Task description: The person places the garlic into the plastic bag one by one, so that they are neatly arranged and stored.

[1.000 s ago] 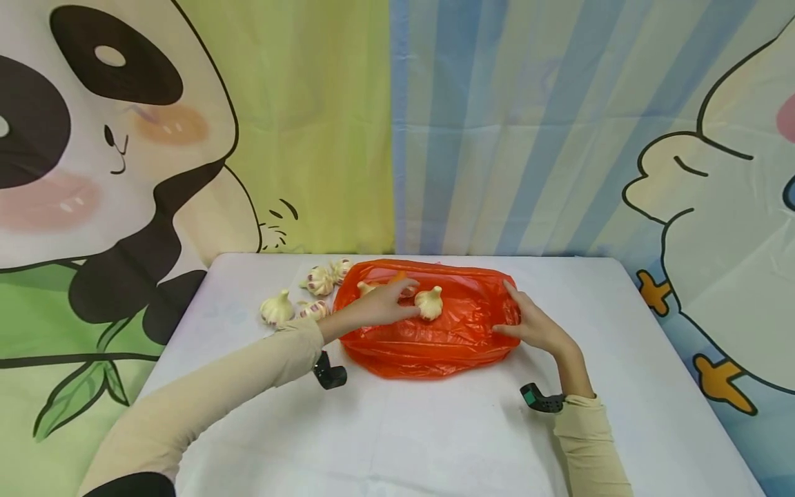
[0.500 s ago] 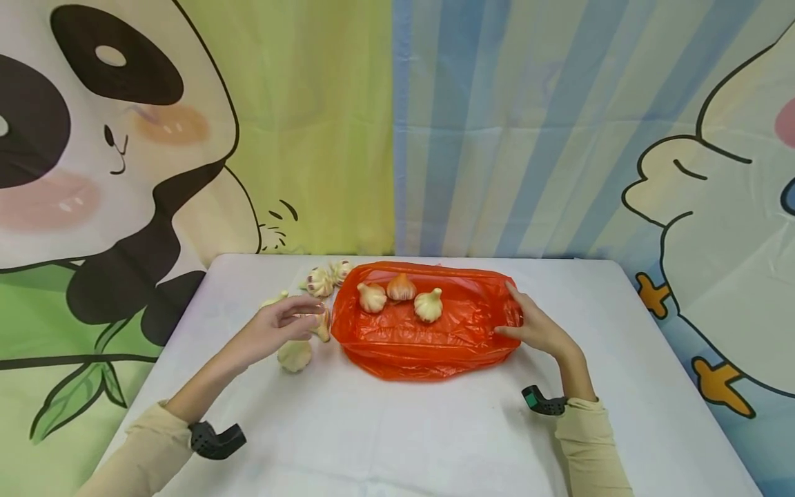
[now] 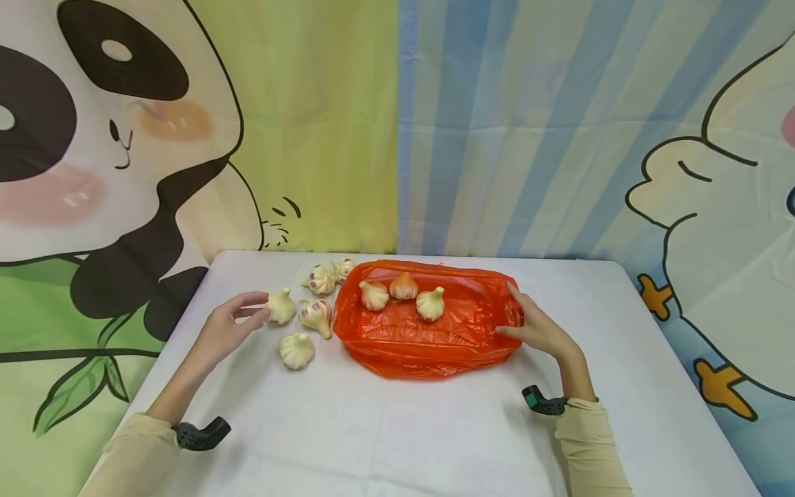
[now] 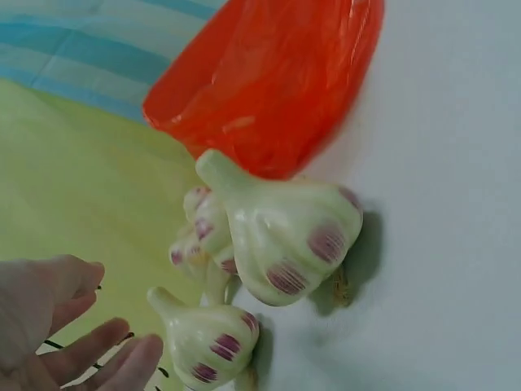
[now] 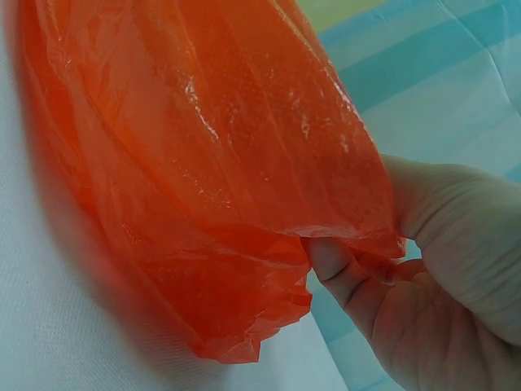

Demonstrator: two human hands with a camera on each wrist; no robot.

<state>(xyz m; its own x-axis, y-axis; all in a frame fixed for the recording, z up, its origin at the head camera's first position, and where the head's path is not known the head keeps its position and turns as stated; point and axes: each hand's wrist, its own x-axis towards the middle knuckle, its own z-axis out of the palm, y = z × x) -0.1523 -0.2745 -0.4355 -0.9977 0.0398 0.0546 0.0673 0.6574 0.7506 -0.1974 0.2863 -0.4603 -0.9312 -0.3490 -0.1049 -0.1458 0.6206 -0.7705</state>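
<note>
A red plastic bag (image 3: 422, 360) lies spread on the table with its mouth open, and three garlic bulbs (image 3: 430, 304) sit inside. My right hand (image 3: 539, 327) holds the bag's right edge; in the right wrist view the thumb and fingers pinch the red plastic (image 5: 203, 163). Left of the bag, my left hand (image 3: 228, 327) is beside a pale garlic bulb (image 3: 282, 307), its fingers slightly bent and apart. The left wrist view has those fingertips (image 4: 142, 358) next to a purple-marked garlic bulb (image 4: 210, 346); whether they touch it is unclear.
More garlic bulbs (image 3: 297, 351) lie loose on the white table (image 3: 397, 428) between my left hand and the bag, some by its back left corner. A cartoon-printed curtain (image 3: 323, 138) hangs behind the table.
My left hand has come out from over the bag and moved left to the loose garlic bulbs. Another bulb now shows in the bag. The right hand stays on the bag's edge.
</note>
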